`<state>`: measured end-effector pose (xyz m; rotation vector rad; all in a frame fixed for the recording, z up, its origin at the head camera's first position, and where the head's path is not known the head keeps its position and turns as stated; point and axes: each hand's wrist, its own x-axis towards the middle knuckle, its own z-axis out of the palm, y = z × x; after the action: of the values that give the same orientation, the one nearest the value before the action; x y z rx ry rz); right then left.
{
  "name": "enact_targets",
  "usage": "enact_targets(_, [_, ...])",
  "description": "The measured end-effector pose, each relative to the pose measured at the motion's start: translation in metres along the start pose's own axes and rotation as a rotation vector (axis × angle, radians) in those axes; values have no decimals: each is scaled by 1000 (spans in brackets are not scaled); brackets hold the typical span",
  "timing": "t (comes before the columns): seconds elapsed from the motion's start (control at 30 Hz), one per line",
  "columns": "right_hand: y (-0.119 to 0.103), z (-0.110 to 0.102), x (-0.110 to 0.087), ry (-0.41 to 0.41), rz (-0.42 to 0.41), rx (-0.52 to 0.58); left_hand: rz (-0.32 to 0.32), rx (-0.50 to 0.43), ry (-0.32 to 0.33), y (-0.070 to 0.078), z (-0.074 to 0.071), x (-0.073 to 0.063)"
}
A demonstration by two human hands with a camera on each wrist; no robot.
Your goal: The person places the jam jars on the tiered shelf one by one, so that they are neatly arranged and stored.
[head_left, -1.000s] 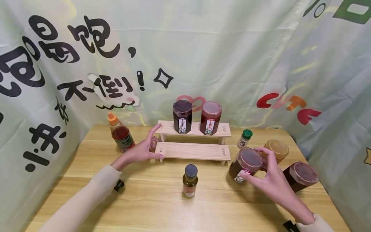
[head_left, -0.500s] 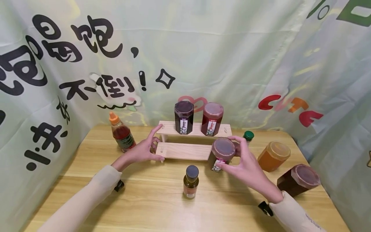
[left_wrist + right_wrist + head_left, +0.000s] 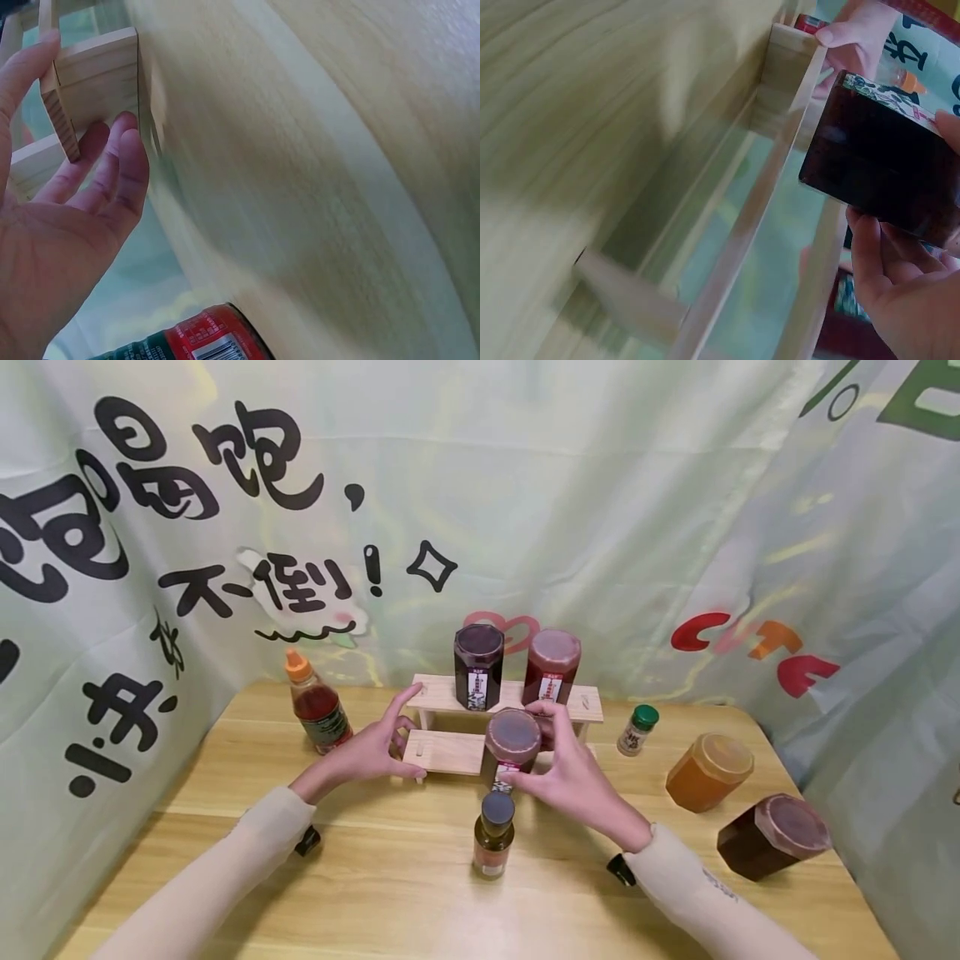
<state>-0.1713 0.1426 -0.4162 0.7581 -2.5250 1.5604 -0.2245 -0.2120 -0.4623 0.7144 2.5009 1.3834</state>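
Observation:
My right hand (image 3: 577,781) grips a dark jam jar (image 3: 513,737) by its sides, thumb across the label. In the right wrist view, the jar's dark base (image 3: 881,154) is raised over the lower step of a two-tier wooden rack (image 3: 444,752). At the rack's left end, my left hand (image 3: 363,752) holds on; the left wrist view has the thumb on the board's edge and the fingers curled about the end panel (image 3: 97,75). On the upper step stand a dark purple jar (image 3: 478,667) and a red jar (image 3: 553,664).
A small dark-capped bottle (image 3: 493,839) stands just in front of the held jar. Left is a red sauce bottle (image 3: 321,710) with an orange cap. To the right are a green-capped shaker (image 3: 637,731), an amber jar (image 3: 708,772) and another dark jar (image 3: 772,837).
My right hand has carried the jar leftward from the table's right side to over the lower step. My left hand has stayed at the rack's end.

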Motion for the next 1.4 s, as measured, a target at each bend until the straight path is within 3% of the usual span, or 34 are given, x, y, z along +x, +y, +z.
enact_targets(0.17, [-2,19,9,-28,18,26,-17,-7,-16,-2,2,1])
enact_targets(0.33, [-3,33,22,-50,-16,28,-18,8,-8,-2,2,0])
enact_targets(0.63, [4,51,41,-5,-131,-74,-14,40,1,-4,-2,-2])
enact_targets(0.93, [14,58,45,29,-248,-157,-23,-12,-6,-1,-1,0])
enact_targets(1.13, [20,68,46,6,-200,-126,-24,11,6,-3,0,0])
enact_targets(1.4, [17,76,46,-12,-122,31,-23,11,4,-2,1,1])
